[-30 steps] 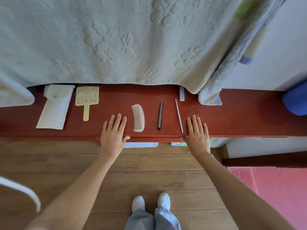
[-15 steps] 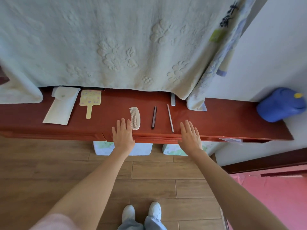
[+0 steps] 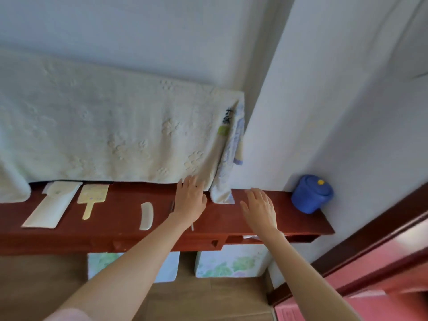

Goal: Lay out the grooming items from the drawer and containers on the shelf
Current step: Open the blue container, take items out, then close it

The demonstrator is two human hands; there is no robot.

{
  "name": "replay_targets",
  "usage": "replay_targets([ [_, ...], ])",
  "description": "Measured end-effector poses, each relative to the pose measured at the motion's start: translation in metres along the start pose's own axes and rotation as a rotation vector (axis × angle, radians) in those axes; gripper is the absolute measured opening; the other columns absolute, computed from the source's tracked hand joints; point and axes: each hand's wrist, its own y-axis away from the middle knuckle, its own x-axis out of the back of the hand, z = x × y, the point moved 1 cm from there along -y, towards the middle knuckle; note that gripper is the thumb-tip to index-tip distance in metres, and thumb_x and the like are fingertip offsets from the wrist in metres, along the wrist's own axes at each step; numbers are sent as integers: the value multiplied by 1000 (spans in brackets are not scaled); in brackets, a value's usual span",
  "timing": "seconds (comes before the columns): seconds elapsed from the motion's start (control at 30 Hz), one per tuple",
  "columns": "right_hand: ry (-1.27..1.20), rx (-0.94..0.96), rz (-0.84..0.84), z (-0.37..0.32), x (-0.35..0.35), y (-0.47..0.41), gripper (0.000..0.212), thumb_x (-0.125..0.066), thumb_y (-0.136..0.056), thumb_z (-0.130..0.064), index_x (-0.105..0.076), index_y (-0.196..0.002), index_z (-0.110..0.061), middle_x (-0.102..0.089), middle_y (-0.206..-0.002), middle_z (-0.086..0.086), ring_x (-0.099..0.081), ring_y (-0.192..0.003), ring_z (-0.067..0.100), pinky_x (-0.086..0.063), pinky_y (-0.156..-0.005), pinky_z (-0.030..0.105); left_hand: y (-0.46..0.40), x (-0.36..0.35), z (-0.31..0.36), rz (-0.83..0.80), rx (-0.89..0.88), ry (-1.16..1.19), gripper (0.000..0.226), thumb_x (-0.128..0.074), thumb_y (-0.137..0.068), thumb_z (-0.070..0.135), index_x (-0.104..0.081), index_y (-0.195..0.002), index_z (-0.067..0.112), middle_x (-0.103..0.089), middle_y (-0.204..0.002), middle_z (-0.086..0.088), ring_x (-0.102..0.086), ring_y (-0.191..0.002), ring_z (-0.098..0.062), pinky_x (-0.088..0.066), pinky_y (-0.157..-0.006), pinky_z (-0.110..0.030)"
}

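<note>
On the red wooden shelf (image 3: 129, 218) lie a white pouch (image 3: 52, 206), a yellow hand mirror (image 3: 91, 199) and a pale comb (image 3: 146, 215). My left hand (image 3: 191, 200) is flat with straight fingers over the shelf's back, at the towel's lower edge, covering most of a dark stick (image 3: 172, 206) and a thin white stick (image 3: 192, 226). My right hand (image 3: 259, 208) hovers open over the shelf's right part, holding nothing. A blue lidded container (image 3: 311, 193) stands at the shelf's right end.
A large cream towel (image 3: 104, 135) hangs on the wall above the shelf, a smaller patterned cloth (image 3: 228, 172) beside it. Two pale floral boxes (image 3: 229, 264) sit on the wooden floor under the shelf. A dark door frame (image 3: 370, 242) and pink floor lie right.
Both hands left the shelf's front edge and moved up and to the right; the left now reaches the towel's hem. The view tilted upward, showing more wall.
</note>
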Motion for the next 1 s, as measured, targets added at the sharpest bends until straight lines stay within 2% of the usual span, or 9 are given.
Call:
replay_targets([
  [0.07, -4, -18, 46, 24, 21, -6, 35, -59, -89, -22, -61, -120, -6, -60, -123, 11, -52, -119, 30, -39, -101, 41, -16, 6, 36, 27, -69, 25, 35, -63, -78, 17, -59, -111, 7, -58, -108, -12, -55, -104, -33, -45, -88, -46],
  [0.13, -12, -32, 85, 52, 38, -11, 33, -56, -91, -22, -61, -120, -7, -62, -121, 9, -54, -117, 28, -40, -99, 41, -29, 5, 72, 48, -136, 33, 37, -66, -78, 19, -59, -112, 6, -58, -111, -13, -55, -104, -33, -48, -85, -44],
  [0.23, -7, -50, 141, 100, 56, -14, 30, -57, -90, -20, -64, -116, -6, -65, -115, 11, -58, -110, 31, -44, -92, 43, -43, -3, 123, 54, -235, 3, 42, -69, -78, 20, -60, -115, 3, -59, -120, -18, -55, -112, -35, -49, -88, -48],
  [0.3, -17, -80, 161, 130, 65, -13, 28, -58, -90, -20, -64, -113, -5, -66, -110, 11, -59, -105, 32, -45, -89, 43, -50, -9, 154, 51, -276, -6, 43, -72, -75, 18, -62, -114, 3, -61, -118, -19, -57, -110, -35, -50, -88, -50],
  [0.5, -6, -147, 142, 201, 64, 1, 24, -61, -89, -21, -67, -104, -3, -68, -98, 10, -62, -97, 30, -48, -82, 42, -57, -40, 211, -18, -285, -28, 42, -69, -78, 21, -62, -116, 4, -62, -117, -17, -58, -110, -35, -48, -90, -52],
  [0.73, 25, -239, 46, 252, 43, 0, 35, -53, -94, -27, -60, -121, -5, -63, -116, 11, -55, -113, 29, -43, -94, 42, -86, -80, 243, -105, -328, -46, 43, -61, -86, 27, -57, -123, 7, -59, -124, -15, -53, -118, -33, -42, -97, -51],
  [1.0, 110, -337, -43, 293, 16, -59, 46, -38, -100, -35, -42, -139, -12, -43, -143, 7, -35, -135, 24, -30, -108, 37, -173, -125, 262, -115, -444, -11, 47, -73, -75, 22, -62, -117, 4, -63, -115, -18, -60, -105, -36, -50, -87, -51],
])
